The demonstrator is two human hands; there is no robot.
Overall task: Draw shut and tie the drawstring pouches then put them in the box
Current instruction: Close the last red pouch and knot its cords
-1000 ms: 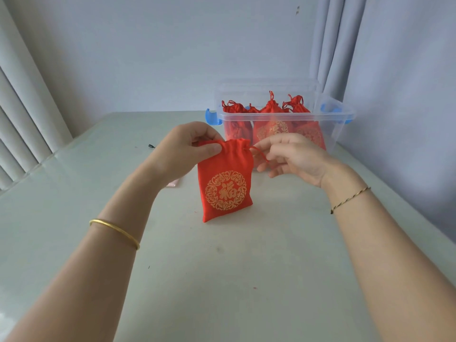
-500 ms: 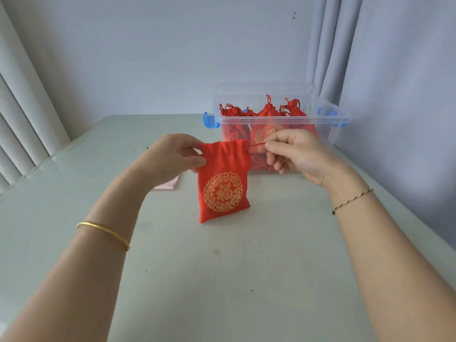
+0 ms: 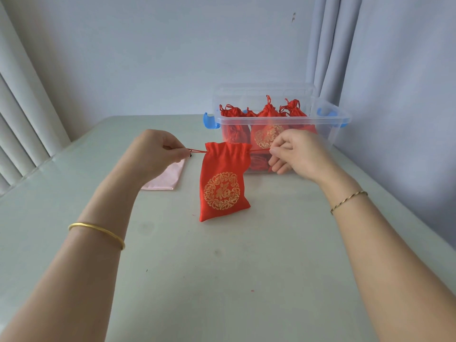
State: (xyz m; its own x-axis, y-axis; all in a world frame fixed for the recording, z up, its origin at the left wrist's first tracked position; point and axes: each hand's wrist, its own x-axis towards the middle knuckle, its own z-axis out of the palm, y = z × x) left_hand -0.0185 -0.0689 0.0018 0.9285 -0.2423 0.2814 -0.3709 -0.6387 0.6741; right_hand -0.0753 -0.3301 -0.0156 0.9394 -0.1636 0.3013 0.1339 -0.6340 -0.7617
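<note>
Where the head view looks down across the pale table point(image 3: 222, 280), a red drawstring pouch point(image 3: 223, 183) with a round gold emblem is seen held upright near the middle, its bottom edge apparently resting on the tabletop. Its mouth is gathered into pleats. The left cord point(image 3: 197, 151) is pinched by the left hand point(image 3: 158, 151), and the right cord point(image 3: 259, 150) by the right hand point(image 3: 298, 154). The hands are held apart, one on each side of the pouch's neck, and both cords are stretched nearly level.

Behind the right hand, a clear plastic box point(image 3: 328, 124) with blue latches point(image 3: 210, 121) stands open, and several tied red pouches point(image 3: 267, 117) are seen inside it. A flat pink cloth point(image 3: 170, 178) is partly hidden behind the left wrist. A gold bangle point(image 3: 98, 230) is worn on the left forearm, a thin bracelet point(image 3: 349, 201) on the right wrist.
</note>
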